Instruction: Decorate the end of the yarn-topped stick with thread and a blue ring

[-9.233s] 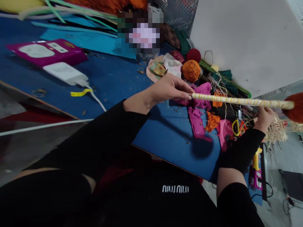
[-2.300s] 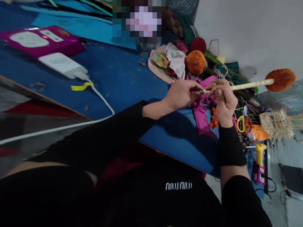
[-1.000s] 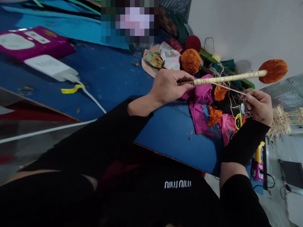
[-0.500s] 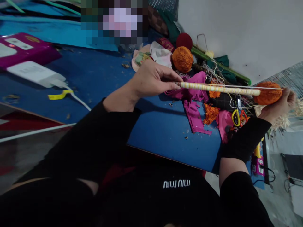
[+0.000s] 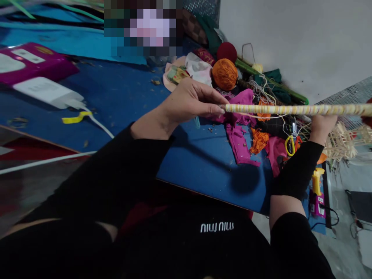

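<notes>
Your left hand (image 5: pixel 188 101) pinches the stick (image 5: pixel 276 110) by its dark end, over the table (image 5: pixel 200 159). Right hand (image 5: pixel 322 127) is partly behind the stick; can't tell its fingers. Thread (image 5: pixel 255 116) looks slack below: best pull it taut, turns laid snug side by side.

1. Stick (image 5: pixel 270 110): one end hidden by left hand (image 5: pixel 188 101).
2. Right hand (image 5: pixel 323 127): fingers hidden behind stick; grip undetermined.
3. Ball (image 5: pixel 367 121): mostly cut off by right edge.
4. Socket (image 5: pixel 54 66): cut off by left edge.
5. Pixelated patch (image 5: pixel 145 29): contents obscured.
</notes>
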`<action>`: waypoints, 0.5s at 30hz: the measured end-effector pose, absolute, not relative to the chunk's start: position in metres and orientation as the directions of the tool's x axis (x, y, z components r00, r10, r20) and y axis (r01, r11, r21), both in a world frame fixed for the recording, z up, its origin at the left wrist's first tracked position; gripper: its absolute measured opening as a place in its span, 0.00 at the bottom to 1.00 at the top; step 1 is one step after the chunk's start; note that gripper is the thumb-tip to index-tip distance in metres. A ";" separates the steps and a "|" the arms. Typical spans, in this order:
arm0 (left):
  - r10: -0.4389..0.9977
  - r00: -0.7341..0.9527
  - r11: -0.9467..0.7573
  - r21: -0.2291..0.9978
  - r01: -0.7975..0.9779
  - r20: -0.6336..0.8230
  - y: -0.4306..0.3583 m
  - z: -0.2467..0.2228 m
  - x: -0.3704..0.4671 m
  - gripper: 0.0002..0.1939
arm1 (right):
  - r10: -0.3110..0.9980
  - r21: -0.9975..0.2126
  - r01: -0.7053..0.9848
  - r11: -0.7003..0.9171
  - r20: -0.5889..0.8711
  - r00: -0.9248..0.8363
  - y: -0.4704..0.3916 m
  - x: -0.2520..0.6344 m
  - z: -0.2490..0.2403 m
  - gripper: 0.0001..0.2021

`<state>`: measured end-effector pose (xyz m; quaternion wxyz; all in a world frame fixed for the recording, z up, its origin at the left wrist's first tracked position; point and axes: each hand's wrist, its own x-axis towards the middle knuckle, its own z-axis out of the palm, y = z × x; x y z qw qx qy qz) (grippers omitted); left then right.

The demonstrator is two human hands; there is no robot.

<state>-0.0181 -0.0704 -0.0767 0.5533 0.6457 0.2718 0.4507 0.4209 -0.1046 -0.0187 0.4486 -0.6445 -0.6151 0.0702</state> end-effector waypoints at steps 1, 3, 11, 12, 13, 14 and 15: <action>0.866 0.421 -0.216 0.961 -0.173 0.271 -0.073 -0.076 -0.015 0.18 | 0.794 -0.616 0.777 0.132 0.535 0.289 -0.104 0.407 -0.016 0.16; 0.891 0.368 -0.195 0.956 -0.218 0.266 -0.075 -0.076 -0.011 0.15 | 0.634 -0.469 0.882 0.039 0.694 0.341 -0.106 0.373 -0.010 0.08; 0.918 0.270 -0.240 0.950 -0.201 0.289 -0.069 -0.090 0.001 0.14 | 0.889 -0.697 0.556 0.452 0.401 -0.220 -0.104 0.226 -0.048 0.14; 0.918 0.270 -0.243 0.950 -0.198 0.291 -0.068 -0.091 0.001 0.14 | 0.894 -0.720 0.529 0.449 0.361 -0.266 -0.105 0.216 -0.054 0.15; 0.916 0.272 -0.249 0.950 -0.187 0.294 -0.068 -0.092 0.002 0.14 | 0.897 -0.735 0.517 0.438 0.323 -0.301 -0.107 0.207 -0.059 0.16; 0.915 0.273 -0.259 0.951 -0.170 0.299 -0.067 -0.093 0.002 0.14 | 0.900 -0.743 0.514 0.428 0.300 -0.315 -0.110 0.201 -0.062 0.17; 0.913 0.272 -0.274 0.950 -0.147 0.305 -0.067 -0.094 0.002 0.14 | 0.902 -0.743 0.516 0.426 0.304 -0.307 -0.114 0.197 -0.063 0.17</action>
